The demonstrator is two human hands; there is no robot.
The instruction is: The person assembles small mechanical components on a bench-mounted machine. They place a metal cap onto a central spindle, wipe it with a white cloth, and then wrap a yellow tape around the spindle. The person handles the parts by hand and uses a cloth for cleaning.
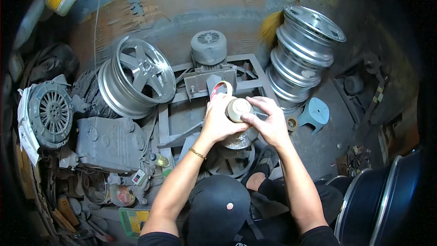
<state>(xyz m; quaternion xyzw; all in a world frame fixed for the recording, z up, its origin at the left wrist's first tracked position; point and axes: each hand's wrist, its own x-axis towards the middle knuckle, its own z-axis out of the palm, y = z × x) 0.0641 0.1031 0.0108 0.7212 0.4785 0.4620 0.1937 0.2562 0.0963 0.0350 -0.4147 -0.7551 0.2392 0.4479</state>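
Note:
Both hands meet in front of me, above the metal frame. My left hand (217, 119) is closed around the side of a round, tan, cap-like piece (239, 108) with ring marks on its top. From the other side, my right hand (269, 120) grips the same piece, thumb against its near edge. A pale loop with a red and white band (222, 87) rises at the left fingers; whether it is held or hangs there, I cannot tell. Just beneath the hands shows a shiny, clear-wrapped rounded thing (239, 140), partly hidden.
A grey electric motor (208, 49) stands on the metal frame (165, 125). One alloy wheel (142, 76) leans at left; several rims (298, 57) are stacked at right, near a blue stool (315, 113) and tape roll (292, 123). A grey tank-like part (109, 143) lies left.

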